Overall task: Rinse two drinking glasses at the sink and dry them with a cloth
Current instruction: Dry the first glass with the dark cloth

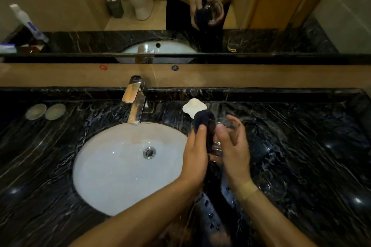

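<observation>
Just right of the white sink basin [94, 168], both hands are raised above the black marble counter. My left hand [195, 154] grips a dark cloth [204, 122], bunched at its top, with its tail hanging down between my wrists. My right hand [234, 152] is curled round a clear drinking glass [217, 149], mostly hidden between palm and cloth. The cloth presses against the glass. The second clear glass [271, 184] stands on the counter right of my right wrist, faint against the dark stone.
A chrome faucet [134, 102] stands behind the basin, with no water visible. A white soap-like object [193, 107] lies behind my hands. Two round dishes [45, 111] sit at the far left. The mirror above reflects the hands and a toilet.
</observation>
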Demonstrator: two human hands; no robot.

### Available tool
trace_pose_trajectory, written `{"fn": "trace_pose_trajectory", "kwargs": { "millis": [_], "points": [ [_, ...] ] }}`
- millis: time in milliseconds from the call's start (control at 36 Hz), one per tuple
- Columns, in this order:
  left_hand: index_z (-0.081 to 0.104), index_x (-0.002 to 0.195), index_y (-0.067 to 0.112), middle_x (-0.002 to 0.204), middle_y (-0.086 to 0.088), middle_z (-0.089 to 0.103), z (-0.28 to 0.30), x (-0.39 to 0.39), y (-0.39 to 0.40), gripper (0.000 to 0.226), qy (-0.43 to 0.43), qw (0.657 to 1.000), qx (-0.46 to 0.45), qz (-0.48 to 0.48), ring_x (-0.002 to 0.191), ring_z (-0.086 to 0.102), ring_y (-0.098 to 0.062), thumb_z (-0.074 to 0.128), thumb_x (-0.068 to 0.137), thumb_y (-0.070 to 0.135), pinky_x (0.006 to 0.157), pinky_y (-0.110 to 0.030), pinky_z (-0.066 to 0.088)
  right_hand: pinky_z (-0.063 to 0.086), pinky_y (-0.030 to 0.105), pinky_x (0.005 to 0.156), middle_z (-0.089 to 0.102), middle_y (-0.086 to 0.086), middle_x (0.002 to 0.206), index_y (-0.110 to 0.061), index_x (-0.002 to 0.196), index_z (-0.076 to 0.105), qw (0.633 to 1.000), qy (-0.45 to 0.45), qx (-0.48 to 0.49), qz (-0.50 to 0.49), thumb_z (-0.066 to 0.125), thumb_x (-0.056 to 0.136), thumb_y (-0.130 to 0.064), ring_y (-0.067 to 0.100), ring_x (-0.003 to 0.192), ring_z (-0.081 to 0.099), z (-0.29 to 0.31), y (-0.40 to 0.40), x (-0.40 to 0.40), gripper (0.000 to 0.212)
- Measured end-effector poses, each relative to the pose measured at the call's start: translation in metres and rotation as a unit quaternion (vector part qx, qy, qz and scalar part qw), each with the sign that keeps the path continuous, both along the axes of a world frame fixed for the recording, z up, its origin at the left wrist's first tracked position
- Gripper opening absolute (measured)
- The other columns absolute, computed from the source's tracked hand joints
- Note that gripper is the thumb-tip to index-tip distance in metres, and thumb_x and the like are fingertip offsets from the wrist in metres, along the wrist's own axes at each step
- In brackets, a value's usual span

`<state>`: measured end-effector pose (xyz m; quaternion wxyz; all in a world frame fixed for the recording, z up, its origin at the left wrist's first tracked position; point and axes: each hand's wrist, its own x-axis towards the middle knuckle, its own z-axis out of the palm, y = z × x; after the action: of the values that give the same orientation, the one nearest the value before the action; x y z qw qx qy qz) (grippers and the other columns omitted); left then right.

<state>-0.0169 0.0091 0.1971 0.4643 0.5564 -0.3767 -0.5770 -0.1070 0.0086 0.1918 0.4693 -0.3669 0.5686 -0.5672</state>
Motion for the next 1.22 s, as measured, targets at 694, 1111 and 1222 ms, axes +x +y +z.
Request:
{"fn": "trace_pose_trajectory", "kwargs": {
  "millis": [694, 1111, 1222],
  "points": [
    [0.046, 0.121, 0.065, 0.124, 0.018, 0.049, 0.005, 0.008, 0.009, 0.027, -0.208, 0.958, -0.194, -0.022, 0.11, 0.054, 0.006, 0.034, 0.099, 0.055, 0.086, -0.007, 0.041, 0.054, 0.041, 0.078, 0.065, 0.012, 0.119, -0.019, 0.109, 0.066, 0.985, -0.134, 0.098, -0.054, 0.055, 0.083, -0.047, 0.022, 0.095, 0.067, 0.02, -0.007, 0.003, 0.04],
    [0.041, 0.111, 0.069, 0.122, 0.008, 0.046, -0.003, 0.013, 0.004, 0.02, -0.215, 0.961, -0.174, 0.027, 0.098, 0.056, 0.0, 0.03, 0.095, 0.062, 0.079, -0.012, 0.044, 0.049, 0.026, 0.075, 0.07, -0.004, 0.107, -0.031, 0.099, 0.063, 0.984, -0.046, 0.095, -0.143, 0.03, 0.102, -0.054, 0.01, 0.091, 0.069, 0.017, -0.007, 0.029, 0.041],
    [0.037, 0.128, 0.053, 0.134, 0.023, 0.032, 0.0, 0.011, 0.008, 0.032, -0.261, 0.94, -0.219, 0.021, 0.104, 0.054, 0.008, 0.028, 0.099, 0.06, 0.077, -0.006, 0.043, 0.043, 0.033, 0.1, 0.058, -0.013, 0.125, -0.042, 0.117, 0.059, 0.994, -0.026, 0.075, -0.075, 0.034, 0.086, -0.076, 0.001, 0.115, 0.055, 0.021, 0.001, 0.035, 0.053]
  ]
}}
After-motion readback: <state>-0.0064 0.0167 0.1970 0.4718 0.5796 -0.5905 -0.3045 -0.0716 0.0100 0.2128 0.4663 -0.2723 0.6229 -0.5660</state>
